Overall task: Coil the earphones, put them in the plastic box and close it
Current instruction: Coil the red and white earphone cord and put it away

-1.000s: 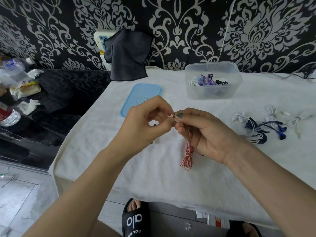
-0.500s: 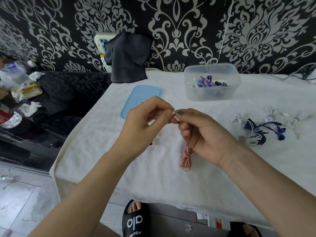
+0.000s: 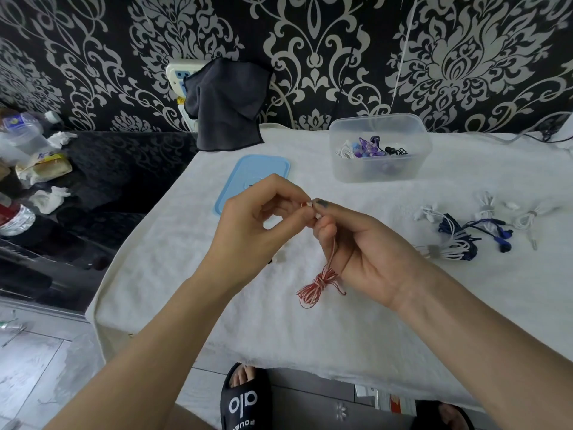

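The red earphones (image 3: 317, 283) hang as a tied coil above the white-clothed surface (image 3: 403, 321), their cord rising to where both hands meet. The left hand (image 3: 257, 231) and right hand (image 3: 366, 252) each pinch the cord's top end between thumb and fingertip. Compared with a moment ago, the coil hangs much as it did and the hands have barely moved. Behind them the clear plastic box (image 3: 379, 147) stands open with several earphones inside, its blue lid (image 3: 251, 178) lying flat to its left, partly hidden by the left hand. To the right lie tangled blue and white earphones (image 3: 462, 234). A dark cloth (image 3: 226, 103) hangs against the patterned wall.
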`<action>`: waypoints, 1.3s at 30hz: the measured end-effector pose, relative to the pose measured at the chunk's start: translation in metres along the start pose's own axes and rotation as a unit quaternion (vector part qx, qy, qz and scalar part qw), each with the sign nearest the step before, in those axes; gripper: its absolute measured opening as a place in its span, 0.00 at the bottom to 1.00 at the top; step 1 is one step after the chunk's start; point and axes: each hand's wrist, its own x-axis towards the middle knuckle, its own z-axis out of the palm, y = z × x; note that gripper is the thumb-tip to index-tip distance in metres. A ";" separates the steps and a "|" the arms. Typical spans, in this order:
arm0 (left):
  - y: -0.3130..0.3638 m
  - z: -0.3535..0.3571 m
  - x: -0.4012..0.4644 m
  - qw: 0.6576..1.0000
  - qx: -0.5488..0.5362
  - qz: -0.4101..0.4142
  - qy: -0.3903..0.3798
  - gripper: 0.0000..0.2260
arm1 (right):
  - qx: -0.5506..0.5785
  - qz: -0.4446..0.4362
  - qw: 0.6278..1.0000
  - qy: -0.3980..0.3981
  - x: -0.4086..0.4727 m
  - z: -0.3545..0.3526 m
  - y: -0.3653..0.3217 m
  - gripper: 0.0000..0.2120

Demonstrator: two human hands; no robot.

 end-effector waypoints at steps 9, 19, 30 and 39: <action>0.001 0.003 0.000 0.998 -0.064 -0.025 0.003 0.08 | 0.069 0.047 0.993 -0.078 0.001 -0.004 -0.002 0.18; -0.005 -0.007 -0.002 0.998 0.047 -0.015 -0.031 0.03 | -0.234 -0.103 0.966 0.029 0.003 -0.003 -0.004 0.04; -0.016 -0.016 -0.004 0.983 0.168 -0.038 -0.056 0.04 | -0.405 -0.174 0.889 0.125 0.008 -0.004 0.001 0.07; -0.035 -0.023 -0.004 0.954 0.212 -0.152 -0.145 0.05 | -0.476 -0.193 0.847 0.137 0.013 -0.012 0.002 0.07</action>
